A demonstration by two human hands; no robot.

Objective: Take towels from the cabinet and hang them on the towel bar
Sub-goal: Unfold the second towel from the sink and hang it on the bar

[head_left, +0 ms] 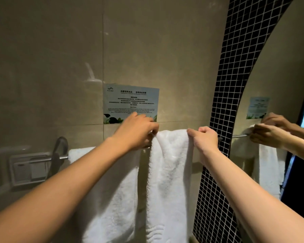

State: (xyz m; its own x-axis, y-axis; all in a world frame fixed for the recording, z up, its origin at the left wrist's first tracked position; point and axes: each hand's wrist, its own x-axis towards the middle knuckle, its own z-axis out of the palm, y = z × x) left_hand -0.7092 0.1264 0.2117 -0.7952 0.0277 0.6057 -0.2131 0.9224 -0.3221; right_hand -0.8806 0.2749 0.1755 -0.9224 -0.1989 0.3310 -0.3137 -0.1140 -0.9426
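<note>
A white towel (170,172) hangs folded over the metal towel bar (64,156) on the beige wall, its top fold raised between my hands. My left hand (136,131) pinches the towel's upper left corner. At the upper right corner, my right hand (204,138) is closed on the top edge. A second white towel (112,199) hangs on the bar just to the left, partly hidden behind my left forearm. The bar is mostly covered by the towels. No cabinet is in view.
A printed notice (131,102) is stuck to the wall above the bar. A grey wall unit with a curved handle (35,168) sits at the left. A black mosaic tile strip (225,120) borders a mirror (277,102) on the right, which reflects my hands and the towel.
</note>
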